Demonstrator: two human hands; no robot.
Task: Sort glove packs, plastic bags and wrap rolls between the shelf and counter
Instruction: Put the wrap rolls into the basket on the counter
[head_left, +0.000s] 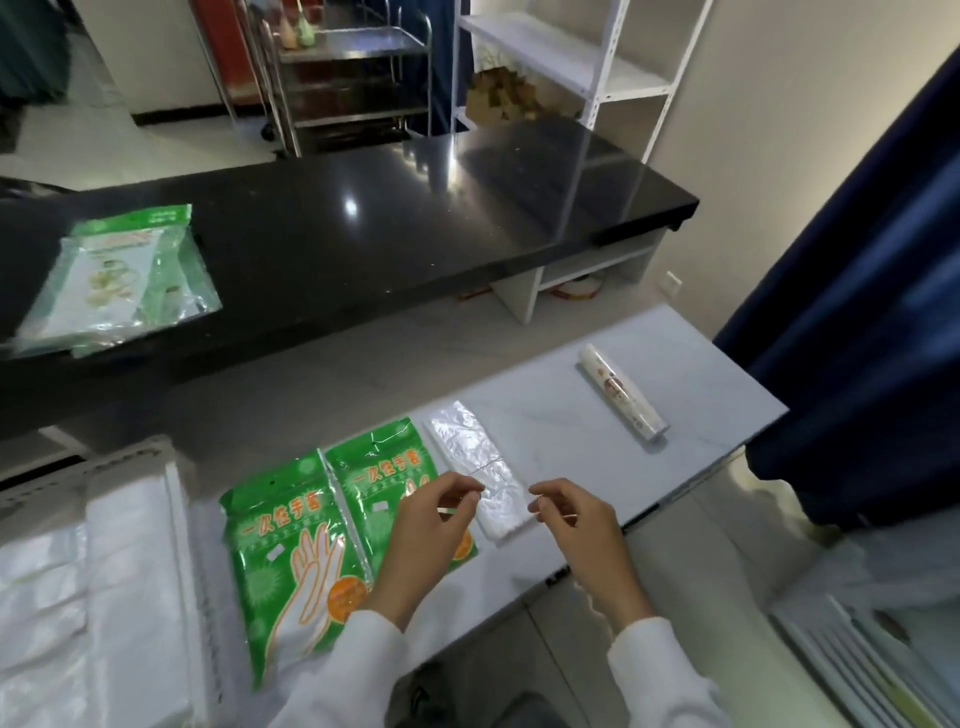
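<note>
White surface (597, 415): two green glove packs (291, 561) at near edge, clear plastic bags (467, 441) beside them, wrap roll (621, 397) toward far right corner; left hand (431, 525) and right hand (576, 525) hover over the bags, fingertips pinched, whether pinching anything unclear

A steel trolley (353, 78) stands at the back on the pale floor, with two small soft-coloured objects (298, 32) on its top tier. Beside it, brown cardboard pieces (501, 93) lie heaped. A dark blue curtain (857, 312) hangs along the right.
</note>
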